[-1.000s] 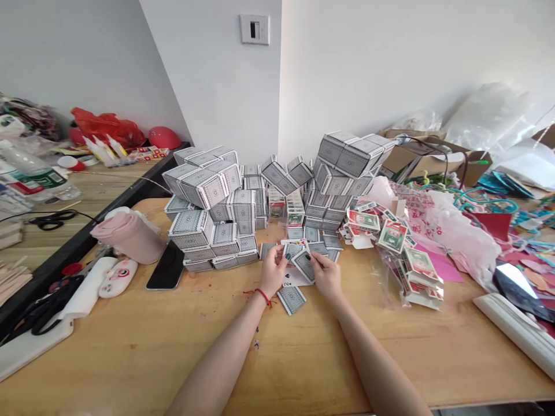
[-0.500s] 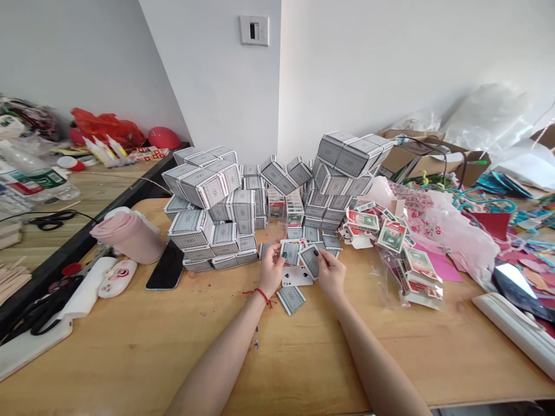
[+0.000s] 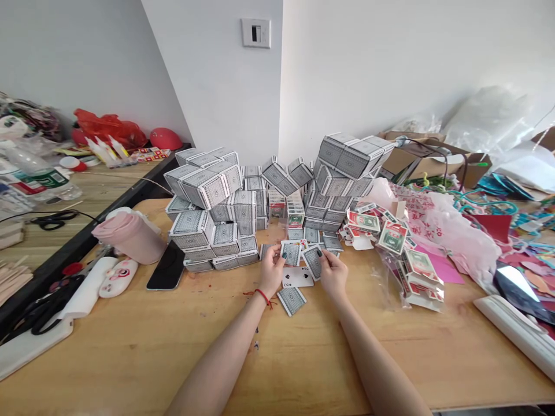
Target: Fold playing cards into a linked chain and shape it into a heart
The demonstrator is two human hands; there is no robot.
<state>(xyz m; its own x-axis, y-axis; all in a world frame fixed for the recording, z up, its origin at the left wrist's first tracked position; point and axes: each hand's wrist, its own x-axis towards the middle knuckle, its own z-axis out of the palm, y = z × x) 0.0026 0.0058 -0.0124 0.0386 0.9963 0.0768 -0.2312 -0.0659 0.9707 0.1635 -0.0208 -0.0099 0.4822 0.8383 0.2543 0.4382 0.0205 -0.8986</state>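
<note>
Beyond the two of spades (image 3: 296,278), the left hand (image 3: 272,271) pinches a patterned card (image 3: 292,255); at the two's right end, the right hand (image 3: 334,276) edge-grips another card (image 3: 311,264), presumably leaving its back mostly uncovered.

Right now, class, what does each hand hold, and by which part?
Left hand: a card, by its left edge. Right hand: another card, near its upper right corner.

Bright, soft light — right wall (image 3: 390,69) palest, left wall (image 3: 87,58) greyer — edges stretched wide-angle.
</note>
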